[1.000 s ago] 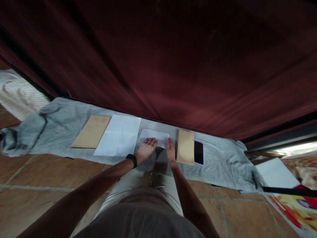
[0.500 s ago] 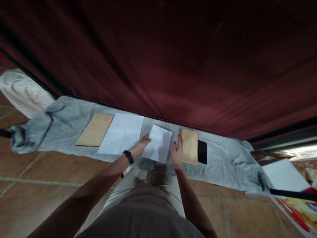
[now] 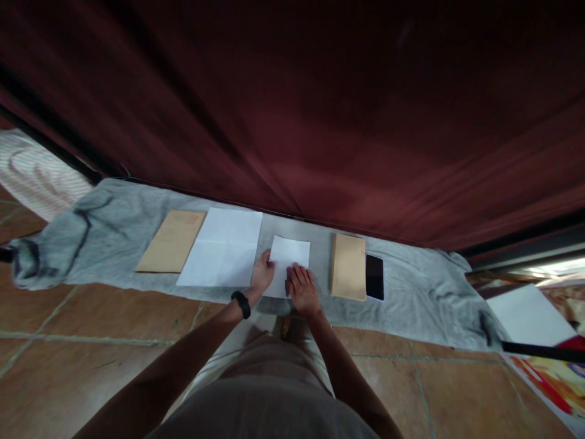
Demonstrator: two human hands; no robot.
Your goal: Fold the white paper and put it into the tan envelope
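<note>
A small white sheet of paper [image 3: 287, 250], perhaps folded, lies in front of me on the grey cloth. My left hand [image 3: 262, 274], with a black band on the wrist, pinches its left edge. Across its lower right part rests my right hand [image 3: 304, 291], palm down with the fingers stretched out, hiding that corner. Left of it is a larger white sheet [image 3: 223, 247] with a faint crease across its middle. Beyond that sheet lies a brown envelope [image 3: 171, 242]. A stack of brown envelopes [image 3: 348, 268] sits to the right, beside a dark-screened phone [image 3: 375, 277].
The grey cloth [image 3: 415, 292] covers a long narrow surface. A dark red fabric wall [image 3: 292, 122] rises behind it. Tiled floor [image 3: 114, 317] shows below. A white board-like thing [image 3: 530, 314] lies at the far right, striped cloth [image 3: 41, 171] at the far left.
My right hand has moved left from beside the envelopes onto the small sheet. That sheet now looks smaller and lies straighter. My left hand stays at its left edge.
</note>
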